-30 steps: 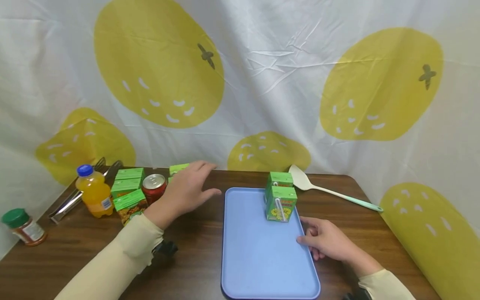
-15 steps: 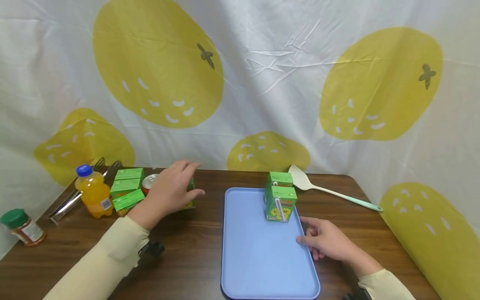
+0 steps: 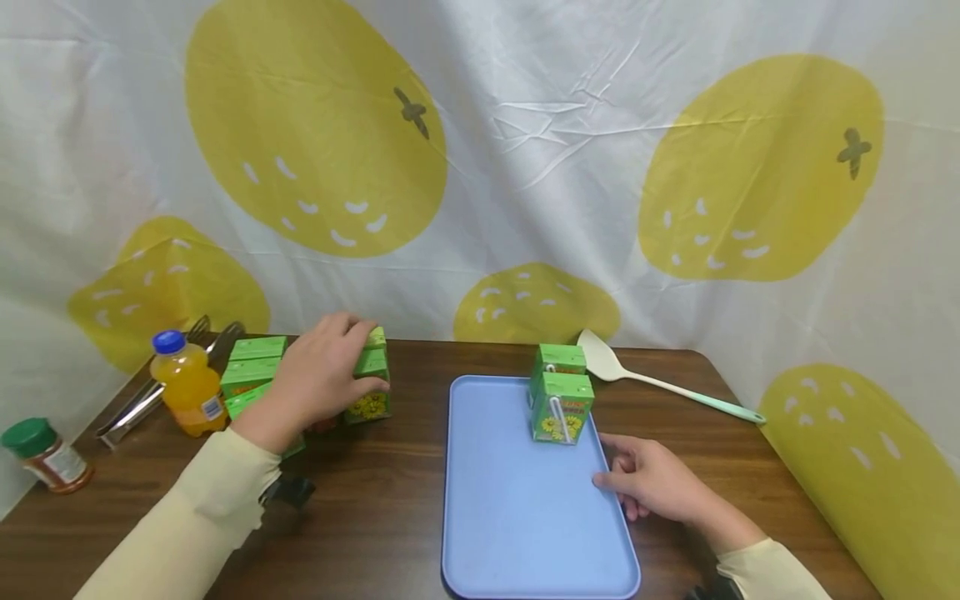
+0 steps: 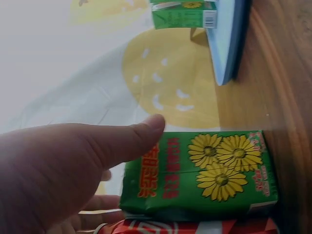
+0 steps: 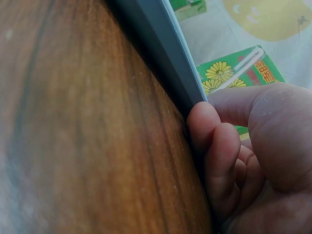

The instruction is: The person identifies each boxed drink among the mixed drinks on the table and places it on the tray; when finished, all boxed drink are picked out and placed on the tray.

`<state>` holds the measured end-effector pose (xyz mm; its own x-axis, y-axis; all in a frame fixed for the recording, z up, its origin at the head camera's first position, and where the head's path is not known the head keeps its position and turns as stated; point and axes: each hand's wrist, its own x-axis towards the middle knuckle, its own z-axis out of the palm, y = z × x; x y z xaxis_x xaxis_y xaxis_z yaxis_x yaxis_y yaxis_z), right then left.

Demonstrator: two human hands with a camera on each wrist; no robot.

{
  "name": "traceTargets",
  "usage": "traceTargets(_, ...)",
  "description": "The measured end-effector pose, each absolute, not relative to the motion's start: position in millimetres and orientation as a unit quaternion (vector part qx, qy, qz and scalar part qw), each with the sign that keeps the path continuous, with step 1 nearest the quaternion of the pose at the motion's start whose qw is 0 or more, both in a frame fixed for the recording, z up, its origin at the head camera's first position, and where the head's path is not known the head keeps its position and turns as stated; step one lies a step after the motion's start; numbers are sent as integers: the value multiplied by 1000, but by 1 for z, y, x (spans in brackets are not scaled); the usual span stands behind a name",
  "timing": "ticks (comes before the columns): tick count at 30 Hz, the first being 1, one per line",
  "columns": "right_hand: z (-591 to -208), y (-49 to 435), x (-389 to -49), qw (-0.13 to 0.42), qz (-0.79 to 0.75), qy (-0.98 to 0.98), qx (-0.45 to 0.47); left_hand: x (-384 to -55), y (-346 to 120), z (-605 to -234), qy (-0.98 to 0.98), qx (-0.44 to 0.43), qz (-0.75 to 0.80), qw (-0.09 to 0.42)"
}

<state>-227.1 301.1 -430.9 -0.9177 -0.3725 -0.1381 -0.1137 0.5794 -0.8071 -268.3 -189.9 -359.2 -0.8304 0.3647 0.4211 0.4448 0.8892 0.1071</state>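
Head view: my right hand [image 3: 652,481] pinches the right rim of a blue tray [image 3: 532,508] on the counter [image 3: 390,508].
Two green drink cartons [image 3: 573,415] stand at its far right; my left hand [image 3: 315,375], thumb and fingers parted, is over another green carton [image 3: 371,404] beside a red can [image 4: 195,227], touch unclear.

Large orange and smaller red characters, too blurred to read, stand on the green flower-printed drink carton [image 4: 219,173]. Barcodes mark another green carton [image 4: 178,19] and the orange drink bottle [image 3: 186,390]. The red can's [image 4: 195,227] white marking is cut off.
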Motion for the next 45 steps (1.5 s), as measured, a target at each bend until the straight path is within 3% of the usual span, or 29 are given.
traceTargets(6,-432,301,-227,148,-442,874,-138,-267,-195,-357,-958,-206,-88,177)
traceTargets(45,-432,302,-227,151,-436,876,-141,-268,-189,-361,-959,-225,-16,171)
